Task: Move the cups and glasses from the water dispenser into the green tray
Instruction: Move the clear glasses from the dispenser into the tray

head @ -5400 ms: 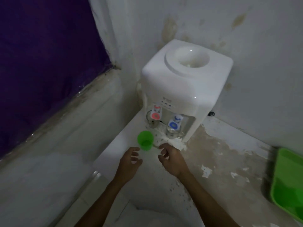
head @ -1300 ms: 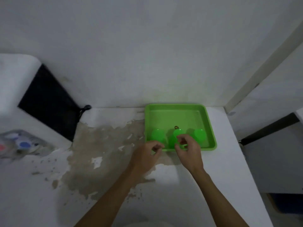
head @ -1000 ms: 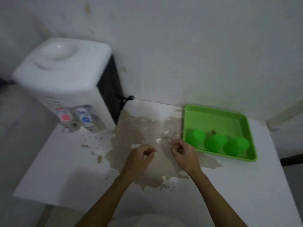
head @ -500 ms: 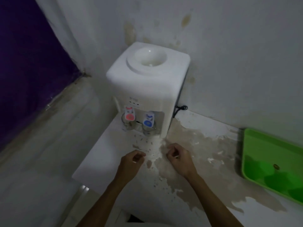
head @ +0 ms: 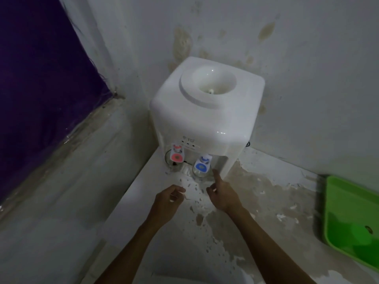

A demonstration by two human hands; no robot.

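A white water dispenser stands in the corner of the worn counter. Two clear glasses sit under its taps: one below the red tap, one below the blue tap. My right hand is empty, fingers apart, its forefinger stretched toward the glass under the blue tap, just short of it. My left hand hovers loosely curled and empty in front of the dispenser. The green tray lies at the far right, cut by the frame edge, with green cups dimly visible inside.
A stained white wall runs behind the dispenser and tray. A dark purple surface fills the left, past a low white ledge. The counter's paint is peeling between dispenser and tray. A black cord shows behind the dispenser.
My view swung from the tray, where three green cups stand, back to the dispenser. Both empty hands moved up to its taps, and my right forefinger extended toward the glass under the blue tap.
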